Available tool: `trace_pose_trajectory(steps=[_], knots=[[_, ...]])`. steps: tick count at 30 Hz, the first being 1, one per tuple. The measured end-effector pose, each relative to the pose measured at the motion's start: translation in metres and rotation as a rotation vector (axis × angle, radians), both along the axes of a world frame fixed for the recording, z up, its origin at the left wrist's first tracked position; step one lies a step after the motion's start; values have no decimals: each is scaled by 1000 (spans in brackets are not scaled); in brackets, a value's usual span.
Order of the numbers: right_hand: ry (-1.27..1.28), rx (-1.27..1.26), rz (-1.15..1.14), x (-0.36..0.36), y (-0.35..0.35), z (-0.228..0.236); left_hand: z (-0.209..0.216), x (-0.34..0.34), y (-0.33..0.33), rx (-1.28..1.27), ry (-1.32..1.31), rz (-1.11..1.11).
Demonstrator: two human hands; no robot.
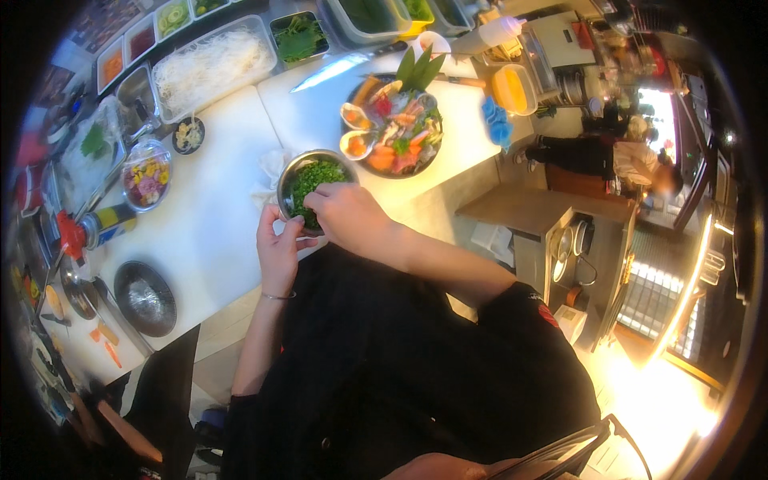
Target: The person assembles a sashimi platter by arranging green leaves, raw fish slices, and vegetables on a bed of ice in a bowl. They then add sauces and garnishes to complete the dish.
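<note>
Black apron [384, 360] fills the frame from 6 o'clock up to centre. Left hand [278, 248] grips the near rim of a steel bowl of chopped greens [314, 178], which sits on the white surface [216, 208] just above centre. Right hand [346, 212], fingers pinched together, dips into the greens. Plated sashimi platter [396, 124] at 12 o'clock, just beyond bowl. Knife [332, 70] behind it.

The steel bowl [308, 190] at centre frame holds dark green chopped herbs [316, 178]; the table [216, 208] is white (cutting boards), and the platter [394, 126] above shows orange, pink and green.
</note>
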State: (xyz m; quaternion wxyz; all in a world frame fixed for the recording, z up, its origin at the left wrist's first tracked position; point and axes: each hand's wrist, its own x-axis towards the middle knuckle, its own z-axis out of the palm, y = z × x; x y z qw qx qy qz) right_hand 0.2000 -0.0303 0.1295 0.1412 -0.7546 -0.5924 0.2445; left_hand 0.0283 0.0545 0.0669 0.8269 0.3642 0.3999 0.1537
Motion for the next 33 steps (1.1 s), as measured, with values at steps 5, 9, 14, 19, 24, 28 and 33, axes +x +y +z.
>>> trace_pose_trajectory(steps=[5, 9, 14, 19, 24, 28, 33], knots=[[-77, 46, -32, 1, -8, -2, 0, 8, -9, -30, -30, -23], [-27, 293, -150, 32, -2, 0, -6, 9, -16, -29, -25, -5], [-128, 165, -334, 121, 28, 1, -17, 2, -15, -17, -51, 31], [-254, 86, -247, 142, 41, -21, -16, -14, -15, -5, -86, 118], [-253, 90, -331, 134, 39, -22, -14, -26, -11, 12, -65, 180], [-164, 27, -451, 131, 34, 0, -17, -29, -8, 22, -69, 183], [-101, 14, -271, 114, 17, 12, -20, -27, -4, 18, -60, 164]])
